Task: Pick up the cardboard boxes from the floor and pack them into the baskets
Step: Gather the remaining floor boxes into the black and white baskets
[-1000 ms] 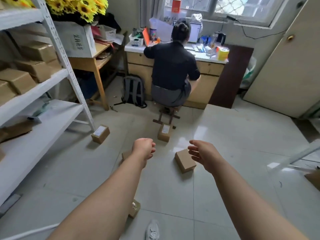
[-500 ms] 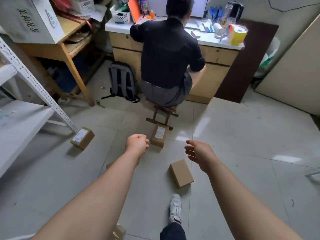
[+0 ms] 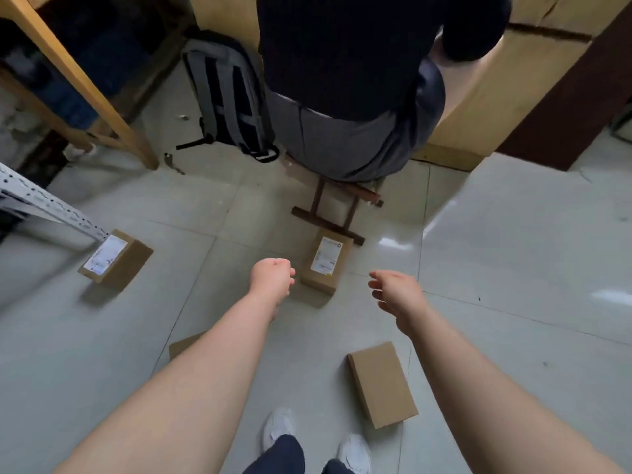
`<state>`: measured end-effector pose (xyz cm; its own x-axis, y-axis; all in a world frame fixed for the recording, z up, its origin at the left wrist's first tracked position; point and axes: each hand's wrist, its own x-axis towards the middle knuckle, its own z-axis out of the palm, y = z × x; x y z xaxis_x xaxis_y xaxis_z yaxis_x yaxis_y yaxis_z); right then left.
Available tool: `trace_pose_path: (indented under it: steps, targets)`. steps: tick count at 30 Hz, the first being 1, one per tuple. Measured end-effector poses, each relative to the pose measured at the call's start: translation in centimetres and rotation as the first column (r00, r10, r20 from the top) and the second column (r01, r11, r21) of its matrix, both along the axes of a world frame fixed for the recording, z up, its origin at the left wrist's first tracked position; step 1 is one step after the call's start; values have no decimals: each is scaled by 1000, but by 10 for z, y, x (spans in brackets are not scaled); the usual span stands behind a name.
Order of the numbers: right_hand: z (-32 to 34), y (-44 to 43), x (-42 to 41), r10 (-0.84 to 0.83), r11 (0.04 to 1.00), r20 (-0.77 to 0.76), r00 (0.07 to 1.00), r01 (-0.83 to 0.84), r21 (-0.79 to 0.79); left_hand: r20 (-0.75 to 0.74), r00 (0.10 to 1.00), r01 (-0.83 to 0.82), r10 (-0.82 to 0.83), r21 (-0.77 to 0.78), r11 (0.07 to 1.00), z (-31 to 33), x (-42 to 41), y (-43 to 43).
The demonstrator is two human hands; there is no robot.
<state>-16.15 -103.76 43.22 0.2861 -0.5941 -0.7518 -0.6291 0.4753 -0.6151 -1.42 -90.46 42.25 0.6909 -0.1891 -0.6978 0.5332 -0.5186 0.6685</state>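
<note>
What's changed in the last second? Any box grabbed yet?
The person has stepped forward and looks further down, so the labelled box beside the stool now lies just beyond the left hand and right hand. Nothing was picked up: the left stays a fist, the right open. The plain box and the others have not moved.

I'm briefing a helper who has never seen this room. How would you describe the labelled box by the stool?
Find the seated person on the low wooden stool. At the stool's foot lies a cardboard box. It carries a white label on top, unlike the plain box near the shoes, and the other labelled box sits far left by the white shelf leg.
</note>
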Motion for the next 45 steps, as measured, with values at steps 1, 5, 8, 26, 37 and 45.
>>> trace_pose_path:
  steps: [1, 5, 8, 26, 37, 45]
  targets:
    - [-27, -7, 8, -1, 1000, -8, 1000, 1, -10, -1, 1000, 1, -1, 8, 1000, -29, 11, -7]
    - [-133, -28, 37, 12, 1000, -39, 999, -12, -9, -44, 999, 7, -6, 25, 1000, -133, 46, -30]
    - [-217, -41, 53, 12, 1000, -45, 999, -12, 2, -125, 992, 8, -4, 36, 999, -212, 65, -46]
    - [-402, -59, 88, 126, 992, 119, 985, -124, -23, 58, 962, 266, -265, -1, 964, -378, 70, -90]
    - [-302, -51, 94, 99, 994, 168, 981, -105, 28, -24, 995, 99, -102, -108, 989, -277, 76, -56]
    - [-128, -13, 124, 172, 983, 210, 962, -181, 27, -92, 995, -55, 46, -103, 993, -109, 96, -3]
